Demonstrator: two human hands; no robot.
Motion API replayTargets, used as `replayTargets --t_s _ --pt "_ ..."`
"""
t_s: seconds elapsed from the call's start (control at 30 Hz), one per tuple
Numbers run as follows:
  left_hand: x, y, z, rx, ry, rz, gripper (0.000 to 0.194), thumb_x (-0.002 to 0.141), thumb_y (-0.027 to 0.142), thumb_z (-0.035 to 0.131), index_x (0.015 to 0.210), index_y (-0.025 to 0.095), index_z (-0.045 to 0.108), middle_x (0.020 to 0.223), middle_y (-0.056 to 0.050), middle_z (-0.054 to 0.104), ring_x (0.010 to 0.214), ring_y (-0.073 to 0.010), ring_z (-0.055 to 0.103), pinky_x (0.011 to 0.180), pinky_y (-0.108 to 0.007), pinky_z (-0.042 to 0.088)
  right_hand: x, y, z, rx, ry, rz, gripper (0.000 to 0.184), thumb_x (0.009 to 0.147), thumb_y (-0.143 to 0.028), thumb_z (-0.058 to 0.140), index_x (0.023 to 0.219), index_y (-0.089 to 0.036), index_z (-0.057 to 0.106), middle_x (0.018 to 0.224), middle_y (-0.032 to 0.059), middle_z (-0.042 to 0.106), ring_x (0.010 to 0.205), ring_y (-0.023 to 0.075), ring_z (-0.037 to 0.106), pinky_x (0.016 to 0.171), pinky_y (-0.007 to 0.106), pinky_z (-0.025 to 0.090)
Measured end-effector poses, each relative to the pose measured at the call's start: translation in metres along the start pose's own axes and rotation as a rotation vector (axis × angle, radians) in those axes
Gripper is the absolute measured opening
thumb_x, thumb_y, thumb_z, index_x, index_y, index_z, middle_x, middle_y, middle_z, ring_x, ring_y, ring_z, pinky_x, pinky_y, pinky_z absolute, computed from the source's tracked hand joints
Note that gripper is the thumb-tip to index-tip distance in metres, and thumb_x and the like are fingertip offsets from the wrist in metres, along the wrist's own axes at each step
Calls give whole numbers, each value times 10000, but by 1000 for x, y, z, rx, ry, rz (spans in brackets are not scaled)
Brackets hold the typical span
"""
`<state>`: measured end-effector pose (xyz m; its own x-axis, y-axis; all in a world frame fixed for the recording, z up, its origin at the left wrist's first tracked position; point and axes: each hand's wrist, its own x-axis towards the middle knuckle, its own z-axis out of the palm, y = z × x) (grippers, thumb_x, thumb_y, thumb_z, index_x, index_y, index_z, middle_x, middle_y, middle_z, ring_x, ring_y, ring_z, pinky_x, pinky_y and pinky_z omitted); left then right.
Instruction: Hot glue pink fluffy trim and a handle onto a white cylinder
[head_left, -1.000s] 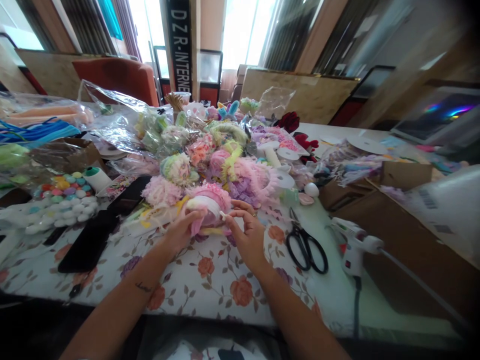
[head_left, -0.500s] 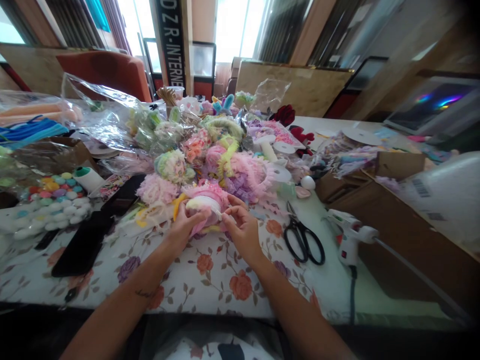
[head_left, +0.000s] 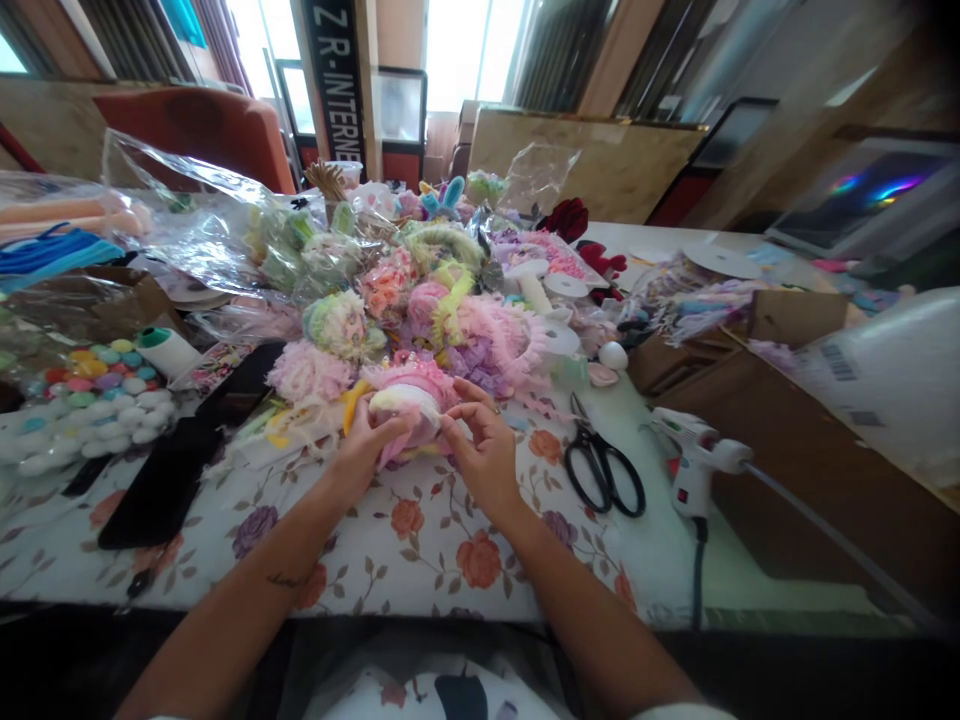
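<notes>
My left hand (head_left: 366,447) is wrapped round a pink frilly headband piece (head_left: 412,385) with a white padded band, holding it just above the floral tablecloth (head_left: 420,540). My right hand (head_left: 478,445) pinches the right end of the same piece with fingertips pressed together. Both hands sit at the near edge of a pile of pastel lace flowers and ruffles (head_left: 442,310).
Black scissors (head_left: 604,470) and a white glue gun (head_left: 697,465) with its cord lie to the right. A brown cardboard box (head_left: 787,420) stands further right. A bag of coloured pompoms (head_left: 82,395), a thread spool (head_left: 166,350) and a black strip (head_left: 172,470) lie left.
The hands have stayed on the pink piece; my right fingers closed in tighter against its end. The camera view shifted slightly upward.
</notes>
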<state>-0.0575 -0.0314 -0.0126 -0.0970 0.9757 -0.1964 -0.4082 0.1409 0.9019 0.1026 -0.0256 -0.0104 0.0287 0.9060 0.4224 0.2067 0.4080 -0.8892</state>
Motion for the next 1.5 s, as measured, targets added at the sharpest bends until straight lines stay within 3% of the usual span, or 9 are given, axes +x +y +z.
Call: replayTargets --t_s 0.43,0.6,0.77,0.93,1.5 --pt "-2 1 -1 16 -34 -21 520 683 317 823 1075 226 494 948 -9 636 824 -176 631 679 -280 513 -1 1 2 -35 10 -58 111 883 -307 623 818 -218 637 1257 124 632 1174 250 604 1027 442 455" --pt "-1 0 -1 -7 -32 -26 530 685 298 823 1093 229 493 984 -13 654 873 -180 644 746 -285 520 0 2 3 -36 11 -61 111 889 -313 621 823 -224 636 1261 115 631 1175 245 603 1011 427 466" --pt "-3 2 1 3 -22 -32 533 670 303 831 1086 227 506 937 -9 657 844 -197 650 703 -298 525 0 0 4 -76 13 -91 109 889 -297 614 811 -224 636 1224 116 652 1195 248 591 1023 420 451" --pt "-2 2 1 -43 -24 -27 538 656 267 845 1082 228 519 969 -5 675 879 -180 649 797 -296 514 -1 -1 5 -108 20 -109 107 898 -294 599 817 -230 631 1220 114 652 1193 239 592 1019 417 455" --pt "1 -1 -1 20 0 2 584 619 302 861 1071 206 504 900 -5 641 799 -172 619 726 -291 495 -1 1 8 -174 29 -180 117 919 -298 570 835 -232 616 1213 117 650 1166 235 611 1001 411 477"
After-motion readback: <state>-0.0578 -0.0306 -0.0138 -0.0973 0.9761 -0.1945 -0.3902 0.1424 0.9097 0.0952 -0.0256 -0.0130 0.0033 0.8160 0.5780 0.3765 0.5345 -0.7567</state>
